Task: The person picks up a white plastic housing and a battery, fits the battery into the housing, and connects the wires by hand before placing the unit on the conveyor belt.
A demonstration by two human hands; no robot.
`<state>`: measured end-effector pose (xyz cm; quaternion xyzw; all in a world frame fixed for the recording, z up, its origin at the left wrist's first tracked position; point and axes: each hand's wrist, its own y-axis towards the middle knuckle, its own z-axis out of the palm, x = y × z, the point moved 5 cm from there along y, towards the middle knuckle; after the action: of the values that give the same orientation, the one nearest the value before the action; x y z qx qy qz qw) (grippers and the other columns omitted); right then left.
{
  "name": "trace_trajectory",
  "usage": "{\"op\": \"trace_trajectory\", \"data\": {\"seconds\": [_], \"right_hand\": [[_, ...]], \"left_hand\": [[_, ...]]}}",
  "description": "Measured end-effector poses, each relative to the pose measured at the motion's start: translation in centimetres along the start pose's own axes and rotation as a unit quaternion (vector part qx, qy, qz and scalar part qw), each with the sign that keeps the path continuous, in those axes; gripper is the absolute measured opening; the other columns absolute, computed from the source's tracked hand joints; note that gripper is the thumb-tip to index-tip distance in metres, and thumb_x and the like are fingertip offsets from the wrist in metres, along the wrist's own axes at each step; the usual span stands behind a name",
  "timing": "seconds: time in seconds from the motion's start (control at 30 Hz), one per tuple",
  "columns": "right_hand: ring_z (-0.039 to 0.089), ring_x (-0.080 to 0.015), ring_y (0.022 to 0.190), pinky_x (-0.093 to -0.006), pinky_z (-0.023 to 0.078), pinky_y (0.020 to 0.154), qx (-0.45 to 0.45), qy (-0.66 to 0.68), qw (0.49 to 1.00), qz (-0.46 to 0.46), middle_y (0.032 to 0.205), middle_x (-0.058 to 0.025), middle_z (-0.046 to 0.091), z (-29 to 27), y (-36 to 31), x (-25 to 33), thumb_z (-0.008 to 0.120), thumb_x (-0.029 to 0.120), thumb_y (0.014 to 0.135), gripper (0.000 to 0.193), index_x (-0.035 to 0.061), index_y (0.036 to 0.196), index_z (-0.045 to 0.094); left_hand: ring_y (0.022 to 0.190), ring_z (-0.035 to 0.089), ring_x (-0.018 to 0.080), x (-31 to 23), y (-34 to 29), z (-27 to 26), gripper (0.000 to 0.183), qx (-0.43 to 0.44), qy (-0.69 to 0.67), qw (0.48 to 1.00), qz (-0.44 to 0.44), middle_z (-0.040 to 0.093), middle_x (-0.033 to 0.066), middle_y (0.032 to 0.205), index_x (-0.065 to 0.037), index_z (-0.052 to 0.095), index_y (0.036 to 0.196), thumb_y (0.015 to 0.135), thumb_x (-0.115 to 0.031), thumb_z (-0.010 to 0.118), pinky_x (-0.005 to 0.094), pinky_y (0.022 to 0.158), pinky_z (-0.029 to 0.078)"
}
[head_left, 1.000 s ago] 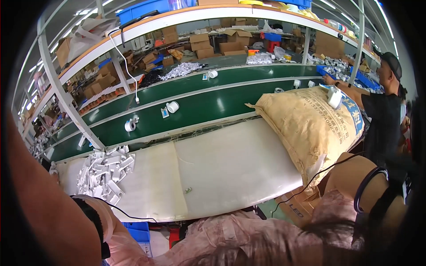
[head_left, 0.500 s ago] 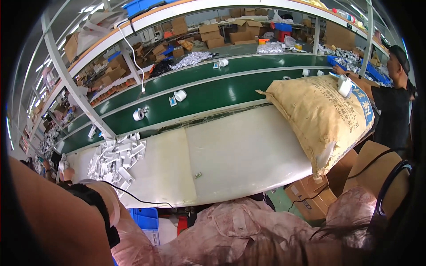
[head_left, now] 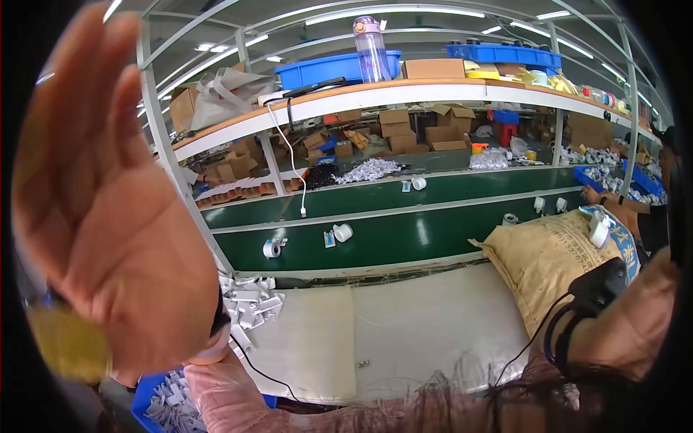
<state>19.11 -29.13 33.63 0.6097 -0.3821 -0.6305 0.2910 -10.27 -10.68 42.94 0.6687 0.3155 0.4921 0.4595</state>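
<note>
My left hand (head_left: 119, 231) is raised close to the camera at the left. Its fingers point up and stretch out, the palm shows, and nothing is in it. A dark band circles the wrist. My right hand (head_left: 642, 317) is up at the right rim, with a black strap and a small black device (head_left: 603, 285) at the wrist; its fingers are lost at the dark rim. Beyond it lies a full tan sack (head_left: 538, 252) with a white part (head_left: 598, 229) on top. White plastic pieces (head_left: 249, 303) are heaped on the pale worktable (head_left: 440, 325), partly behind my left hand.
A green conveyor belt (head_left: 382, 234) past the table carries white round parts (head_left: 342, 232). Above it runs a shelf with blue trays (head_left: 310, 72) and a purple bottle (head_left: 372, 54). A blue bin (head_left: 148, 404) of white pieces stands low left. Another person's hand (head_left: 592, 195) reaches in at right.
My left hand has come up into view, open. My right hand has risen at the right rim. The view has tilted upward, showing more of the shelf.
</note>
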Motion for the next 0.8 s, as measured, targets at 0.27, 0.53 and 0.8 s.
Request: {"op": "trace_trajectory", "data": {"seconds": [0.27, 0.53, 0.8], "right_hand": [[0.060, -0.0165, 0.089, -0.0314, 0.048, 0.080, -0.083, -0.042, 0.741, 0.665, 0.117, -0.0111, 0.056, 1.6, -32.7, -11.3, 0.041, 0.016, 0.101, 0.030, -0.0008, 0.126, 0.046], [0.064, -0.0175, 0.082, -0.0302, 0.050, 0.073, -0.016, -0.046, 0.616, 0.786, 0.102, -0.0111, 0.062, 2.6, -48.1, -6.6, 0.045, 0.024, 0.101, 0.030, -0.0002, 0.117, 0.053], [0.058, -0.0194, 0.076, -0.0362, 0.049, 0.071, 0.119, -0.227, 0.773, 0.581, 0.111, -0.0091, 0.056, 3.7, -55.5, -4.5, 0.047, 0.028, 0.101, 0.041, 0.0040, 0.134, 0.045]], "left_hand": [[0.091, 0.067, 0.0193, 33.1, -6.4, 4.0, 0.025, 0.153, 0.301, 0.879, -0.337, 0.070, 0.0120, 0.100, 0.002, 0.064, 0.108, 0.088, -0.011, 0.058, 0.0301, 0.081, 0.050], [0.098, 0.064, 0.0337, 47.6, -9.2, 6.9, 0.036, 0.237, 0.418, 0.809, -0.338, 0.069, 0.0173, 0.103, -0.008, 0.069, 0.109, 0.087, -0.033, 0.056, 0.0413, 0.088, 0.048], [0.112, 0.055, 0.0404, 51.0, -9.1, 8.4, 0.070, 0.405, 0.415, 0.707, -0.406, 0.061, 0.0239, 0.120, -0.003, 0.062, 0.120, 0.092, -0.061, 0.033, 0.0435, 0.096, 0.040]]}}
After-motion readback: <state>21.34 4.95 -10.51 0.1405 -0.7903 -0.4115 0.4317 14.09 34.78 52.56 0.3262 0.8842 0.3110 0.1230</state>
